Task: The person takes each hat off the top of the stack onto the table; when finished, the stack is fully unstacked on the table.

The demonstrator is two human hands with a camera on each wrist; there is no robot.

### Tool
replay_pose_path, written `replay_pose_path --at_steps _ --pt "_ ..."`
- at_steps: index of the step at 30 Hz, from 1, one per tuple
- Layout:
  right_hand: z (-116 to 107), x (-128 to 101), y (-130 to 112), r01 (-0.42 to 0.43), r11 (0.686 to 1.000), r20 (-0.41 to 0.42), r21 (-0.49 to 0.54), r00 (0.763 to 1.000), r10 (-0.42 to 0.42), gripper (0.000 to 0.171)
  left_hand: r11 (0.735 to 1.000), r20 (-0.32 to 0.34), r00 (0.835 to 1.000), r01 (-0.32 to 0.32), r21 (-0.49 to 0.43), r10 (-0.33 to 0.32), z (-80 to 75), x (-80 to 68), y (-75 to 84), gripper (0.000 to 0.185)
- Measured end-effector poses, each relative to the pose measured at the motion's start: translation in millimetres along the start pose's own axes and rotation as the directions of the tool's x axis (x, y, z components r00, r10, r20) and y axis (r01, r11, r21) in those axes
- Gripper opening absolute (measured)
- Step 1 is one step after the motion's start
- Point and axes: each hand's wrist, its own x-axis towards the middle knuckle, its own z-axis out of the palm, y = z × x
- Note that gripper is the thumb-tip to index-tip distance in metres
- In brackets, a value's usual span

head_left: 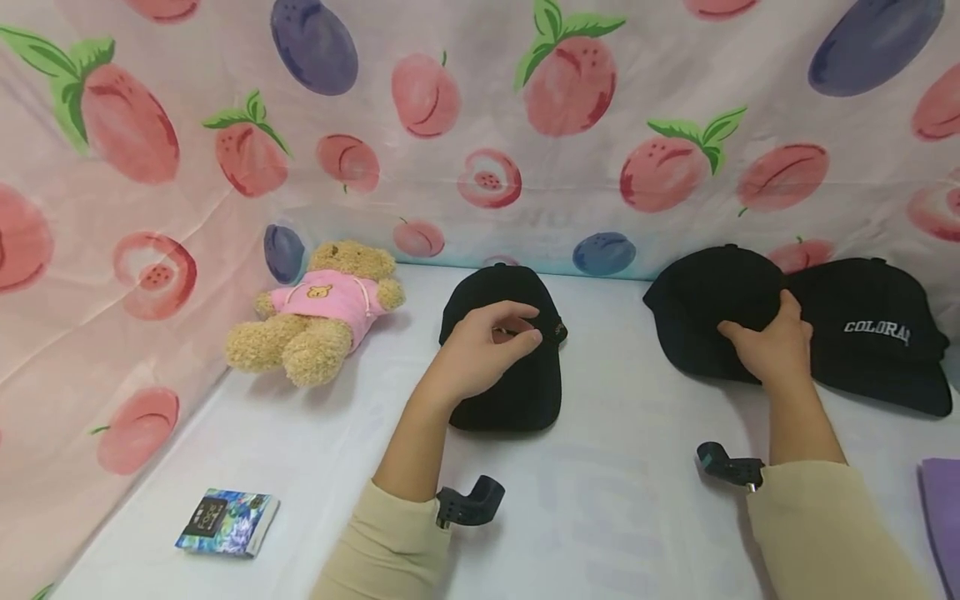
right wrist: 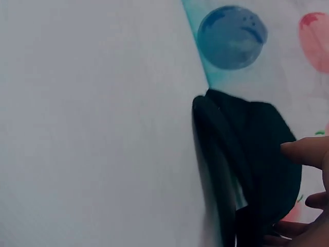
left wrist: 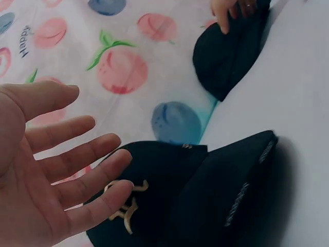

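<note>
From the head view, the left hand [head_left: 487, 346] hovers over a black cap [head_left: 510, 350] lying on the white worktop [head_left: 622, 492]; its fingers are loosely bent above the crown and hold nothing. The right hand [head_left: 772, 346] rests on a second black cap [head_left: 708, 321], fingers spread and curled over its crown, thumb on the near side, gripping the fabric. Touching that cap on its right lies a third black cap with white lettering [head_left: 873, 333]. A teddy bear in a pink hoodie [head_left: 318, 312] sits left of the first cap, close to the fruit-print cloth [head_left: 480, 117] that forms the backdrop. A small colourful packet [head_left: 228, 521] lies near the front left edge, and a purple sheet [head_left: 943, 508] shows at the right edge.

In the left wrist view, the left hand [left wrist: 46, 180] is wide open, fingers [left wrist: 87, 175] straight and apart, just above the black cap [left wrist: 205, 200], whose front bears gold embroidery. Whether the fingertips touch it cannot be told. Farther off, the right hand [left wrist: 231, 10] holds the second black cap [left wrist: 226, 56].

In the right wrist view, the second black cap [right wrist: 252, 170] stands on edge against the worktop [right wrist: 92, 128], with the right hand's fingers [right wrist: 306, 152] curled around its far side.
</note>
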Motion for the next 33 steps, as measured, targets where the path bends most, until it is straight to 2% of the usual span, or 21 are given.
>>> replay_pose_path --at_steps 8,15,23,29,33 --pt "7 -16 -19 0.007 0.998 -0.046 0.059 0.999 -0.004 0.09 0.997 -0.06 0.998 0.017 -0.07 -0.021 -17.5 -0.8 -6.8 0.039" --pt "16 -29 -37 0.007 0.991 -0.056 0.134 0.998 0.001 0.088 0.996 -0.121 0.991 0.041 -0.083 -0.051 -31.5 -1.1 -14.6 0.042" --pt "26 -36 -52 0.057 0.985 -0.006 0.163 0.998 -0.057 0.086 0.994 -0.155 0.986 0.048 -0.101 -0.063 -38.3 -1.8 -15.6 0.042" --pt "34 -45 -64 0.101 0.962 0.062 0.254 0.991 -0.12 0.083 0.992 -0.186 0.979 0.063 -0.114 -0.084 -42.9 -3.2 -19.8 0.04" --pt "37 -51 -70 0.148 0.947 0.077 0.285 0.981 -0.176 0.078 0.991 -0.196 0.976 0.074 -0.11 -0.094 -43.8 -2.9 -21.4 0.04"
